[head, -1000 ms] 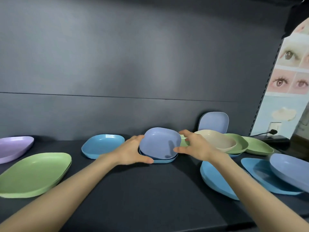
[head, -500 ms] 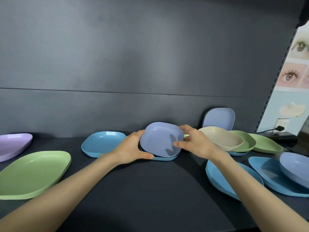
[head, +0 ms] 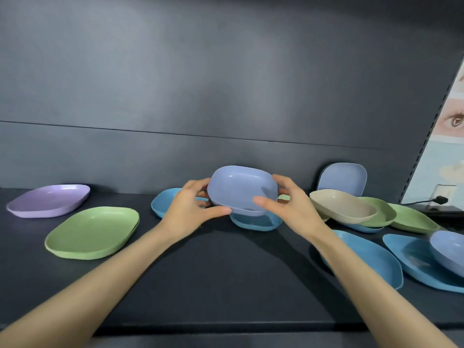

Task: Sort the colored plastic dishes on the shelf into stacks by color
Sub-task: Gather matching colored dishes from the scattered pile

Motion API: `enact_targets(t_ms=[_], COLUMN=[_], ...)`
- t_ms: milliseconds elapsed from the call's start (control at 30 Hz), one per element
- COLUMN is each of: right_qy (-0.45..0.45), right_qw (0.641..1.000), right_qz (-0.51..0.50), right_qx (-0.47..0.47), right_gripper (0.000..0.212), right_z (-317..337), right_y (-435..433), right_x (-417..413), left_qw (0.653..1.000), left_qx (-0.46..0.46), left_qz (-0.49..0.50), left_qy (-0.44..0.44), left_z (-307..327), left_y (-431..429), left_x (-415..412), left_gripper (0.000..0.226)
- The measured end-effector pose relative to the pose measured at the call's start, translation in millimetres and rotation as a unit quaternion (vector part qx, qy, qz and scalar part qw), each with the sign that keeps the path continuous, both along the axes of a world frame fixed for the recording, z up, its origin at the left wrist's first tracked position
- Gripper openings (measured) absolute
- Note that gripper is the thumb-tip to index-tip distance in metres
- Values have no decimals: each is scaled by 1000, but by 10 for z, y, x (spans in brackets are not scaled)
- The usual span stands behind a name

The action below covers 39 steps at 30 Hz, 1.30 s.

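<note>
Several coloured dishes lie along a dark shelf (head: 226, 277), listed here from left to right.

- **Far left:** a lilac plate (head: 47, 200) lies flat on the shelf.
- **Just right of it, and nearer:** a stack of green plates (head: 93, 232) sits with its edges aligned.
- **Centre left:** a sky-blue dish (head: 162, 204) is partly hidden behind the left hand (head: 188, 214).
- **Centre:** the periwinkle dish (head: 242, 192) is tilted with its hollow toward the viewer. It is held over a second sky-blue dish (head: 256, 223) that rests on the shelf; whether the two touch cannot be told.
  - The left hand's fingers (head: 199, 184) curl round the left rim, with the thumb at the near edge.
  - The right hand (head: 296, 212) grasps the right rim in the same way, its fingers (head: 285, 180) behind and its thumb in front.
- **Right of centre:** a beige bowl (head: 342, 207) sits tilted on a pile of green dishes (head: 384, 213). Behind it, a leaning periwinkle dish (head: 341, 179) stands against the back panel (head: 226, 96).
- **Near right:** a near sky-blue plate (head: 374, 259) lies partly under the right forearm.
- **Far right:** a large sky-blue plate (head: 411, 259) carries a periwinkle bowl (head: 449, 252), which is cut by the frame edge.
- **Beyond the shelf's right end:** a poster (head: 454, 121) shows an eye, and a dark cable (head: 439, 199) lies below it.
</note>
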State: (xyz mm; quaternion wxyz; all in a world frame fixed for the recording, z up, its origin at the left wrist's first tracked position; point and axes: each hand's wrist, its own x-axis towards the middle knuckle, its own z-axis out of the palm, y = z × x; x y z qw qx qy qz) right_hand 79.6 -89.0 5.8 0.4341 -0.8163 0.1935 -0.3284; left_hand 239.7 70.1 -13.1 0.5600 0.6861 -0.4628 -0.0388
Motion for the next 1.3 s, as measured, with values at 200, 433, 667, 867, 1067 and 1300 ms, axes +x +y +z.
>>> enact_targets(t_ms=[200, 433, 667, 867, 1067, 1300], right_qy=[-23, -3, 18, 52, 74, 87], right_qw=[998, 998, 999, 998, 996, 994], right_qz=[48, 63, 25, -6, -49, -67], right_qx=[16, 29, 24, 23, 22, -2], right_gripper=[65, 65, 67, 72, 76, 71], right_z=[-106, -253, -459, -535, -512, -515], right_y=[440, 870, 1179, 1338, 1367, 1418], right_x=[176, 213, 108, 2, -8, -34], left_qw=[999, 999, 997, 991, 990, 990], left_qx=[-26, -5, 67, 112, 126, 135], left_qz=[34, 31, -7, -18, -1, -8], left_qy=[25, 22, -36, -77, -56, -46], left_z=[-72, -199, -403, -525, -501, -475], left_y=[575, 1001, 1245, 1301, 1334, 1358], left_x=[31, 65, 118, 149, 97, 62], left_gripper=[49, 50, 42, 62, 53, 59])
